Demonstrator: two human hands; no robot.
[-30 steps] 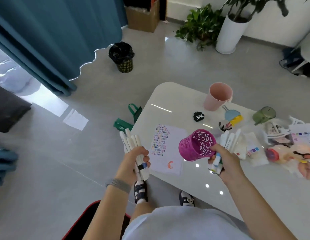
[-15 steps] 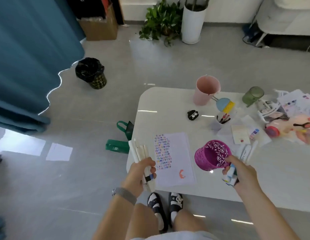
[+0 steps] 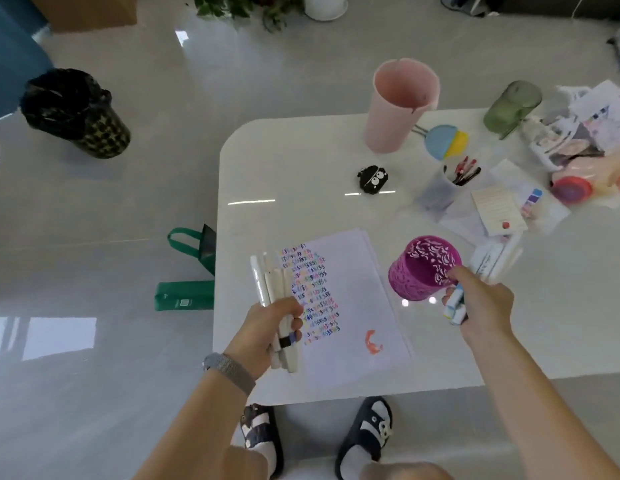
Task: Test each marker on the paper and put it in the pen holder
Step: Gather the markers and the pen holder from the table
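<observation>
A white sheet of paper [image 3: 350, 306] with rows of coloured marks and an orange scribble lies on the white table [image 3: 301, 161]. My left hand [image 3: 267, 332] grips a bundle of several white markers [image 3: 272, 282] over the paper's left edge. My right hand [image 3: 481, 306] holds another bunch of white markers [image 3: 495, 261] and also touches the rim of the purple cut-out pen holder [image 3: 422, 268], which is tilted just right of the paper.
On the table behind stand a pink cup [image 3: 398, 105], a green cup [image 3: 511, 105], a clear cup of pens [image 3: 443, 188], a small black toy [image 3: 372, 178], a blue-yellow brush [image 3: 443, 142] and a pile of papers and toys [image 3: 578, 143]. A green bag [image 3: 187, 268] and black bin [image 3: 76, 112] are on the floor at left.
The camera view has swung down and closer over the table. Both hands keep their markers; the purple holder has come lower, close to the tabletop by the paper.
</observation>
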